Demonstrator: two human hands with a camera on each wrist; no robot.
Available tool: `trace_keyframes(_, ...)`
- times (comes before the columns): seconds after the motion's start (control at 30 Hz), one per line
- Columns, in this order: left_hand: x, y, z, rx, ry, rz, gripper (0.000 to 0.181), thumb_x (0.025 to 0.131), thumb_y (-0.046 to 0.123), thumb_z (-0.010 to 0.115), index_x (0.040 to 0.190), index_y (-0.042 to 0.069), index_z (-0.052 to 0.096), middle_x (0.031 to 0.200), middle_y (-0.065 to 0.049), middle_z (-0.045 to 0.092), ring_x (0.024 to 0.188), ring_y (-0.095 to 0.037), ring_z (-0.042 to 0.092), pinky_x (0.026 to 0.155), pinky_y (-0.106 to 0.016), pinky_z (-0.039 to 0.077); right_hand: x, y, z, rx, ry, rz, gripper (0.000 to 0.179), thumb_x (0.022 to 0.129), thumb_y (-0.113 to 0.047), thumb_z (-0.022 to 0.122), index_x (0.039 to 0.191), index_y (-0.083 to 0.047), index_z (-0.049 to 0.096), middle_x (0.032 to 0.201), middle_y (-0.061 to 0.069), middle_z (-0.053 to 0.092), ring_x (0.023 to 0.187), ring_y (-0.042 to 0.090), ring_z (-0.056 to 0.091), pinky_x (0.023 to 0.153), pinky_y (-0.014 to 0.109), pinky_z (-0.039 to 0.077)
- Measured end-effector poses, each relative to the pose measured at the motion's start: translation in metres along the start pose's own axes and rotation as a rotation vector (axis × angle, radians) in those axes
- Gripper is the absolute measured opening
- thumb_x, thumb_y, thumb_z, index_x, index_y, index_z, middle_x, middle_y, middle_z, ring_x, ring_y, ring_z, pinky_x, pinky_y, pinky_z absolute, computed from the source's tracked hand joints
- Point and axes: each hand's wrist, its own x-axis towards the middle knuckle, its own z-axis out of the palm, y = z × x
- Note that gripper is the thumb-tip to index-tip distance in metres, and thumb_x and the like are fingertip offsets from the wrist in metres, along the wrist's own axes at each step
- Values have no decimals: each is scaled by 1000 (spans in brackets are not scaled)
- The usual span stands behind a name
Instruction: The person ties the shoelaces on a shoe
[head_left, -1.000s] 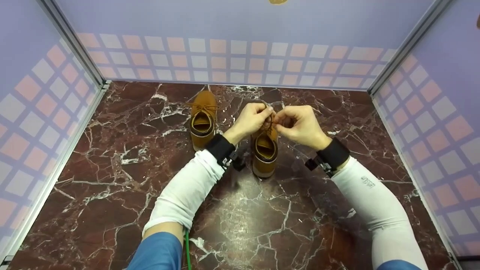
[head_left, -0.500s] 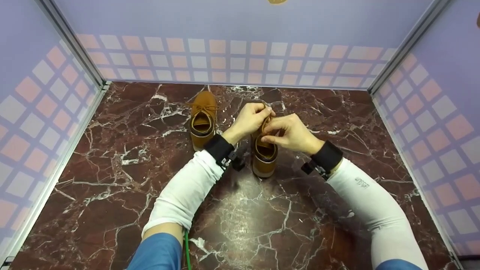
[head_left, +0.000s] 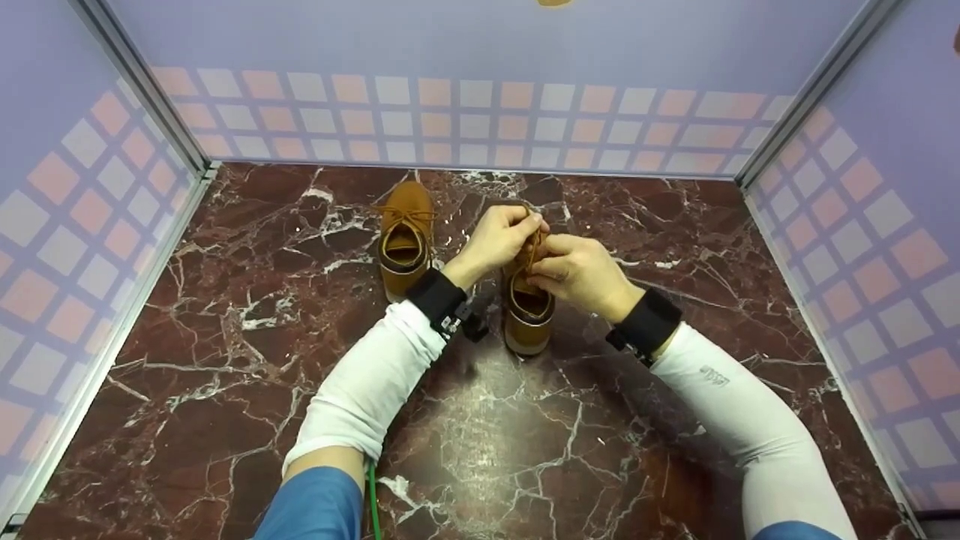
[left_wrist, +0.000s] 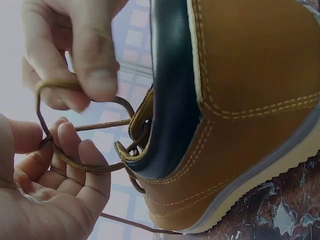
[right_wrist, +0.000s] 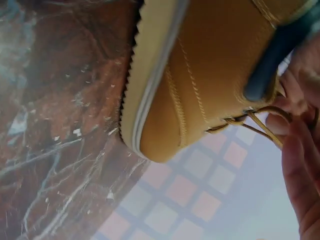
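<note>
In the head view, a tan lace-up shoe [head_left: 529, 335] with a dark padded collar stands under both hands, toe pointing away. My left hand [head_left: 498, 236] is over its front, thumb and fingers pinching the brown shoelace [left_wrist: 90, 168]. Nearer the shoe's opening, my right hand [head_left: 583, 271] pinches another stretch of lace. From the left wrist, the lace forms a raised loop between the hands, my left palm showing below and the right fingers [left_wrist: 97, 75] above. In the right wrist view, lace strands [right_wrist: 265, 127] run from the eyelets to the fingers.
A matching tan shoe [head_left: 411, 201], its lace tied in a bow, stands to the left. Both are on a dark red marbled surface [head_left: 247, 390]. Lilac panels with pink and white squares [head_left: 480, 112] enclose the back and sides. A green cable [head_left: 375, 495] lies by the left arm.
My right hand has moved left and toward the shoe's opening, its fingers now closer together on the lace. The left hand has stayed nearly still, gripping its part.
</note>
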Motion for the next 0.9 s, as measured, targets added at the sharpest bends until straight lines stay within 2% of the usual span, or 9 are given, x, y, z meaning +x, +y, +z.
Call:
trace_keyframes(0.1, 0, 0, 0, -7, 2, -2, 28, 114, 16, 64, 108, -5, 82, 73, 13, 67, 68, -4, 60, 64, -17, 48, -1, 1, 4, 1, -28, 24, 13, 87, -13, 96, 97, -9, 88, 102, 10, 82, 90, 27, 80, 85, 40, 71)
trace_keyframes(0.23, 0, -1, 0, -33, -2, -9, 27, 114, 14, 64, 107, -5, 82, 74, 11, 69, 67, -4, 61, 64, -17, 51, -4, 6, 3, 170, -65, 149, 21, 88, -1, 89, 109, -4, 86, 109, 13, 86, 93, 29, 83, 87, 41, 72)
trace_keyframes(0.37, -1, -3, -1, -61, -6, -21, 27, 114, 14, 64, 105, -5, 82, 75, 8, 71, 66, -6, 62, 60, -18, 50, -9, 12, -2, 381, -19, 299, 44, 80, 17, 71, 120, 3, 83, 111, 19, 86, 90, 34, 85, 83, 40, 72)
trace_keyframes(0.47, -1, -4, -3, -90, -7, -34, 28, 115, 14, 63, 105, -5, 81, 74, 5, 71, 65, -7, 62, 58, -18, 50, -13, 15, -4, 493, 43, 409, 49, 80, 23, 62, 121, 5, 82, 107, 23, 86, 86, 37, 84, 78, 32, 71)
trace_keyframes(0.5, -2, -5, -3, -103, -9, -39, 29, 115, 14, 63, 106, -6, 81, 74, 3, 71, 64, -8, 62, 57, -19, 51, -14, 16, -4, 510, 66, 446, 49, 80, 23, 61, 120, 4, 82, 106, 23, 86, 85, 37, 83, 76, 28, 70)
trace_keyframes(0.6, -2, -6, -4, -115, -10, -50, 29, 116, 15, 62, 108, -7, 80, 73, 1, 69, 62, -8, 61, 57, -19, 52, -16, 19, -4, 508, 110, 562, 40, 84, 21, 63, 113, 3, 84, 102, 24, 85, 80, 27, 80, 71, 18, 64)
trace_keyframes(0.73, -2, -6, -5, -127, -10, -57, 30, 116, 13, 61, 110, -9, 80, 73, -1, 68, 61, -8, 60, 56, -20, 53, -16, 27, -3, 468, 75, 680, 29, 89, 14, 67, 110, 2, 84, 104, 23, 85, 78, 15, 73, 69, 15, 59)
trace_keyframes(0.83, -3, -5, -6, -127, -16, -60, 30, 116, 13, 61, 112, -10, 80, 74, -1, 69, 61, -8, 60, 57, -20, 53, -15, 33, -2, 489, 8, 719, 30, 92, 11, 67, 115, 3, 83, 110, 23, 85, 84, 20, 76, 72, 17, 61)
trace_keyframes(0.9, -3, -5, -6, -123, -21, -60, 30, 116, 14, 61, 112, -9, 80, 74, 0, 69, 61, -8, 61, 57, -20, 53, -14, 38, -1, 504, -32, 706, 32, 92, 13, 67, 119, 4, 82, 113, 24, 84, 89, 28, 77, 74, 17, 61)
